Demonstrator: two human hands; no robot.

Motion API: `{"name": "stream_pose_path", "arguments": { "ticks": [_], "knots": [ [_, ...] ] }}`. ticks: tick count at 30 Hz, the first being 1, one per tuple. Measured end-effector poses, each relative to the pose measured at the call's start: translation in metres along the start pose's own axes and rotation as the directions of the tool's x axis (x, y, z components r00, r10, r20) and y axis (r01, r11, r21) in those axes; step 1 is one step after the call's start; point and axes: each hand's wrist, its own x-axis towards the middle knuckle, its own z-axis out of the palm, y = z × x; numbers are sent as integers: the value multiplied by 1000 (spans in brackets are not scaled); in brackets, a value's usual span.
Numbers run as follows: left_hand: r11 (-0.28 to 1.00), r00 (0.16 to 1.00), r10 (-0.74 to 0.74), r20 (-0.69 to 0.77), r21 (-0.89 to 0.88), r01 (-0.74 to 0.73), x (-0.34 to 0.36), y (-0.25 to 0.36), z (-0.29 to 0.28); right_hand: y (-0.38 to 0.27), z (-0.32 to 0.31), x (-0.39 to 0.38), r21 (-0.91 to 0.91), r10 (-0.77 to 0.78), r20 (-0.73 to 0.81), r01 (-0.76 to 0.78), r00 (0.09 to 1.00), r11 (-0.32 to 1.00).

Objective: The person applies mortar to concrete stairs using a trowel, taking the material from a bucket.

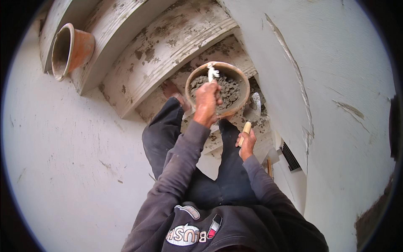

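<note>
A round orange-brown bucket [247, 86] holds crumbly grey mortar [231, 90] on a dirty stair step in front of me. My left hand [207, 103] is over the bucket's near left side, closed round something white [213, 73] that reaches up to the far rim. It looks like a wrapped bucket handle, but the fingers hide much of it. Lower and to the right, my right hand [247, 145] is wrapped round the pale wooden handle of a trowel [245, 132]. The trowel's grey, mortar-smeared blade points away from me, beside the bucket's right side.
Curved stairs [163, 54] with mortar spots rise to the far left. A second orange bucket [82, 50] lies tipped at their left end. A pale wall [344, 63] with gouges stands close on my right. My bare left foot [173, 92] rests beside the mortar bucket.
</note>
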Motion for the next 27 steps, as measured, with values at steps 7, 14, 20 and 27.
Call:
{"name": "stream_pose_path", "arguments": {
  "ticks": [7, 14, 20, 27],
  "knots": [
    [980, 982, 19, 190, 189, -55, 40, -42, -28, 2, 11, -9, -40, 43, 85, -40, 995, 998],
    [899, 898, 436, -62, 77, -432, 22, 110, -45, -20, 7, 0, -90, 30, 63, -25, 998, 996],
    [898, 820, 374, -434, -52, -437, 52, 204, -260, -7, 10, 1, -107, 56, 95, -46, 994, 993],
    [833, 766, 367, -528, -181, -523, 70, 290, -354, -5, 24, 7, -116, 90, 70, -82, 993, 990]
  ]
}}
